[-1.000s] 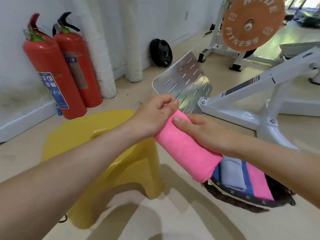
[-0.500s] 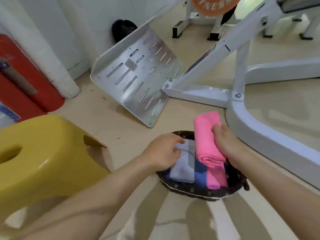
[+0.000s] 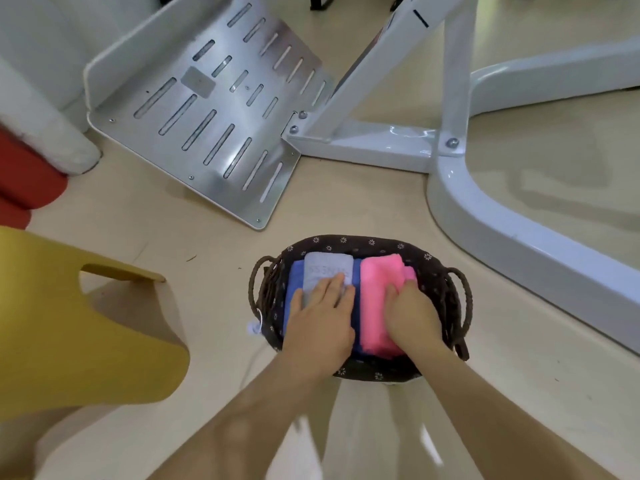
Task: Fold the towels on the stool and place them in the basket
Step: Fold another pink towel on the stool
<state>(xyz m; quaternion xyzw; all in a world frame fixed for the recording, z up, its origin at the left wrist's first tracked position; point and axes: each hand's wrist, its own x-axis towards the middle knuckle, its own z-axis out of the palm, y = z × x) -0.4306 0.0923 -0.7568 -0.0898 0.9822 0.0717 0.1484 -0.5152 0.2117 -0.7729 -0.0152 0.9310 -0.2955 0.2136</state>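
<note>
Left grip (image 3: 322, 318) was open, fingers flat on grey towel (image 3: 329, 266) beneath it. Right grip (image 3: 412, 317), just beside it, curled round pink towel (image 3: 377, 275); both sat inside wicker basket (image 3: 346, 241).

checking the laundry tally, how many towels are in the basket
4: a grey towel on a blue towel at left, a pink towel over a second pink towel at right; more may lie hidden underneath.
</note>
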